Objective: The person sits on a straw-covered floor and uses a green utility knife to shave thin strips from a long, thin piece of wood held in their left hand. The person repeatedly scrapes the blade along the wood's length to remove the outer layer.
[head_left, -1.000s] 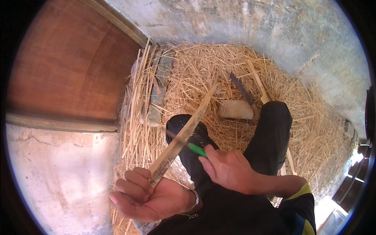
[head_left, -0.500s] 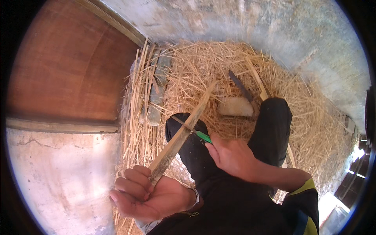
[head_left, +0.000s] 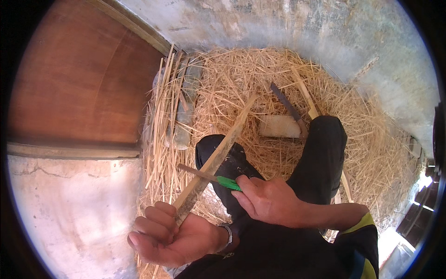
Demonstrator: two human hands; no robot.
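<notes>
My left hand point(head_left: 174, 235) is closed round the lower end of a long flat strip of wood or bamboo point(head_left: 218, 156), which slants up and away past my left knee. My right hand point(head_left: 269, 200) grips the green handle of a knife point(head_left: 227, 182). Its narrow blade lies across the strip, a little above my left fist, with the tip sticking out on the left side. Beyond my knees, a larger dark blade point(head_left: 287, 103) leans by a pale block point(head_left: 280, 126) on the shavings.
Pale shavings point(head_left: 241, 74) cover the ground. Long thin slats point(head_left: 162, 107) are heaped at the left, beside a brown panel point(head_left: 83, 79). Another split piece point(head_left: 304, 90) rests by my right knee point(head_left: 327, 139). A stained wall point(head_left: 297, 28) stands at the back.
My right hand has drawn the knife down along the strip, nearer to my left fist. The strip and my left hand have shifted only slightly.
</notes>
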